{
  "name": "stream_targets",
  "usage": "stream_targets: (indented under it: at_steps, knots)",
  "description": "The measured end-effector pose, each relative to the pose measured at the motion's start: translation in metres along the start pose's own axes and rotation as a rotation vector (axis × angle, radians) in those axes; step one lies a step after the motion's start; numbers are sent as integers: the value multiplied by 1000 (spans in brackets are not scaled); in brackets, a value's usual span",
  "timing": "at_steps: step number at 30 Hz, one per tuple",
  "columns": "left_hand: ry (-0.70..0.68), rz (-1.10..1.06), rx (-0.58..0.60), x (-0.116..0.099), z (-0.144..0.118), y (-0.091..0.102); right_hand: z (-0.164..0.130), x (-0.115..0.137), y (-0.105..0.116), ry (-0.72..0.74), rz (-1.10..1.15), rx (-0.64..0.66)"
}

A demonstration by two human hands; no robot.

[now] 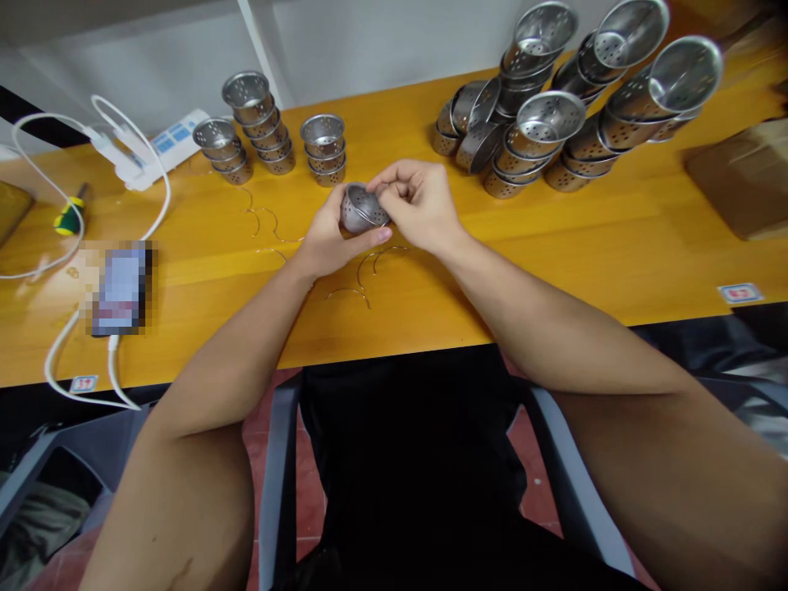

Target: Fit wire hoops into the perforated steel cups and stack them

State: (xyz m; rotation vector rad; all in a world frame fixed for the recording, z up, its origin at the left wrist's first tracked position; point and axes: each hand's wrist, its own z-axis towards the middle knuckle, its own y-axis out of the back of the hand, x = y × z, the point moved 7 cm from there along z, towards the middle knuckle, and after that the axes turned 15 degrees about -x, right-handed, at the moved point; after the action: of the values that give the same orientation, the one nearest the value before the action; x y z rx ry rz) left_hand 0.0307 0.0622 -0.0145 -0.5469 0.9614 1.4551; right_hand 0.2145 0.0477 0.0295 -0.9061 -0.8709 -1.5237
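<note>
Head view. The left hand (pixel 329 238) cradles one perforated steel cup (pixel 362 208) from below, fingers curled closed about its wall, above the near middle of the orange table (pixel 616 246). The right hand (pixel 419 201) is pinched shut at the cup's rim, fingertips on the edge; whether a wire sits between them cannot be told.

Judged step: fitting something at the rim, probably one of the thin wire loops (pixel 369 267) lying on the table just under the hands. The next move would call for a steady cup and a fine pinch along the rim.

Counts:
- Three upright stacks of cups (pixel 264 123) at the back left: about three, five and three cups.
- Large tumbled pile of nested cups (pixel 554 123) at the back right: well over a dozen, exact count not readable.
- Wire loops on the table: roughly six, faint.
- One white cable (pixel 153 164), one power strip (pixel 166 144), one screwdriver (pixel 71 215), one blurred phone (pixel 123 287), one brown box (pixel 744 185).
</note>
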Motion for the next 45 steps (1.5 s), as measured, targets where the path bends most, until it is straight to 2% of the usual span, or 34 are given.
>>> stream_targets:
  at_steps: [5, 9, 17, 23, 29, 35, 37, 42, 45]
  knots:
    - [177, -118, -22, 4, 0, 2, -2, 13, 1, -77, 148, 252]
    - [152, -165, 34, 2, 0, -1, -3, 17, -1, -68, 208, 334]
    - [32, -39, 38, 12, 3, 5, -2, 11, -4, -63, 201, 295]
    - [2, 43, 50, 11, 3, 9, -5, 7, -6, -91, 198, 324]
    - [13, 42, 34, 11, 3, 9, -5, 8, -7, -108, 206, 322]
    - [-34, 52, 47, 8, 2, 8, -5, 9, -6, -80, 193, 358]
    - [-45, 60, 30, 10, 3, 9, -4, 7, -4, -63, 168, 322]
    - [-33, 89, -74, 15, 8, 15, 0, 4, 6, 1, 54, 105]
    - [-5, 94, -117, 16, 11, 18, -4, 11, 5, 56, -23, 99]
